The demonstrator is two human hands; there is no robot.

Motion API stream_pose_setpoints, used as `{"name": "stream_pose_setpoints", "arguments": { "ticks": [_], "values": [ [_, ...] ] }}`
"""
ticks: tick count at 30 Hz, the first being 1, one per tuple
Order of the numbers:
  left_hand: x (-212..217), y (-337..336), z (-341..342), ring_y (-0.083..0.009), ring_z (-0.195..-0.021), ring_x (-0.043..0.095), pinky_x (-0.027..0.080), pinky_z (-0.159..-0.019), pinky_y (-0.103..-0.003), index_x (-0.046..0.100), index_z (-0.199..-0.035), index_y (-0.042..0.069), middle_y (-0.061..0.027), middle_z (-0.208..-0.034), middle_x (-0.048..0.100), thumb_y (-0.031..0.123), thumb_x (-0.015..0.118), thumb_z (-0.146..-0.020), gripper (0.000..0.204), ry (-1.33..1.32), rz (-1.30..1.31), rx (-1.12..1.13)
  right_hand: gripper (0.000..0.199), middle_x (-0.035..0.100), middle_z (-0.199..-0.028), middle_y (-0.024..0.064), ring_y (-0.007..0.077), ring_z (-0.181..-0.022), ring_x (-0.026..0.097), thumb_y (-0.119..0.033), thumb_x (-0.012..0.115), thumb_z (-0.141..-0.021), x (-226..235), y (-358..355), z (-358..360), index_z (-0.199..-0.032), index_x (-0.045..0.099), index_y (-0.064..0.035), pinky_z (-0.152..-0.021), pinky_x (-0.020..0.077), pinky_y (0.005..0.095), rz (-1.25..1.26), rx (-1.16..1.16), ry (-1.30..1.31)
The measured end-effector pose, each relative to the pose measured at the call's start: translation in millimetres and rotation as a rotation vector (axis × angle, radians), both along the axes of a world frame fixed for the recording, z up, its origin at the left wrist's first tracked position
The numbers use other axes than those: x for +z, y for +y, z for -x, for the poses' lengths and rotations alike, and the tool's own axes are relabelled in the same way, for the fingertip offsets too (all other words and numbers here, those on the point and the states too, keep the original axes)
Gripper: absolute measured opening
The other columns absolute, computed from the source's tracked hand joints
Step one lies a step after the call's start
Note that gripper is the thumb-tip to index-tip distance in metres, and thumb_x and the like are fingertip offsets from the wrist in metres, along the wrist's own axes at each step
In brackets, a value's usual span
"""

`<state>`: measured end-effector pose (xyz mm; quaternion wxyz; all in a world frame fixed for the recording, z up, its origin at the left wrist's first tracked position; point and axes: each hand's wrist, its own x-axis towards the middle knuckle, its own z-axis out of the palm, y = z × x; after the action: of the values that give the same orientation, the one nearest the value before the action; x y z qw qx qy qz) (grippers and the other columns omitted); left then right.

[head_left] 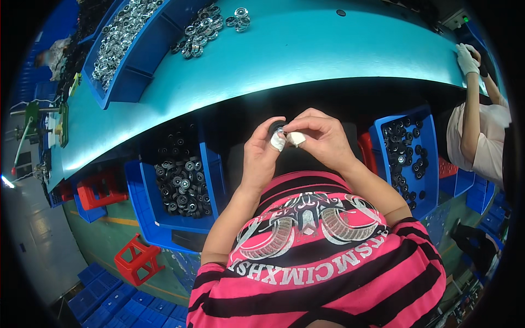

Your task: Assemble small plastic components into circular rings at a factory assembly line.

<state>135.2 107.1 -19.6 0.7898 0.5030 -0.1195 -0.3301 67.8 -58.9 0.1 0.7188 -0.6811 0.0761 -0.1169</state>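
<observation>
Beside teal bench, keep dark wheel steady in pinch of left hand, working gently with right hand, pinched at wheel's edge, unclear on what.

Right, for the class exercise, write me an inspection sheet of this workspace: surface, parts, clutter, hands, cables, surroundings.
Surface: turquoise tabletop, shiny.
Parts: black round part in hand; clear round pieces heaped beside a blue bin; dark wheels in a lower bin.
Clutter: lone dark disc on the tabletop.
Hands: left hand pinches the black round part; right hand at it, grip unclear.
Cables: none certain.
Surroundings: red stool; co-worker's gloved hand.
</observation>
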Motion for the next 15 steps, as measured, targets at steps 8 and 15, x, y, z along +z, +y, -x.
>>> {"name": "stream_pose_setpoints", "arguments": {
  "ticks": [8,15],
  "values": [
    [-5,-4,5,-0.0110,-0.102,0.062,0.053,-0.087,-0.028,0.057,-0.131,0.006,-0.0023,-0.112,0.063,0.021,0.063,-0.105,0.031,-0.007,0.063,0.080,0.025,0.065,-0.103,0.0067,0.0126,-0.085,0.068,-0.003,0.076,-0.086,-6,3,-3,-0.111,0.075,0.0003,-0.077,0.0564,0.0252,-0.067,-0.005,0.219],
    [-9,-5,3,-0.0106,-0.091,0.061,0.054,-0.077,-0.026,0.055,-0.126,0.003,-0.0043,-0.107,0.060,0.007,0.055,-0.106,0.021,-0.355,-0.092,0.185,0.022,0.067,-0.098,0.0070,0.0130,-0.081,0.069,-0.002,0.076,-0.087,-3,16,-2,-0.109,0.076,0.0001,-0.070,0.0555,0.0252,0.119,-0.073,0.042]
  ]
}}
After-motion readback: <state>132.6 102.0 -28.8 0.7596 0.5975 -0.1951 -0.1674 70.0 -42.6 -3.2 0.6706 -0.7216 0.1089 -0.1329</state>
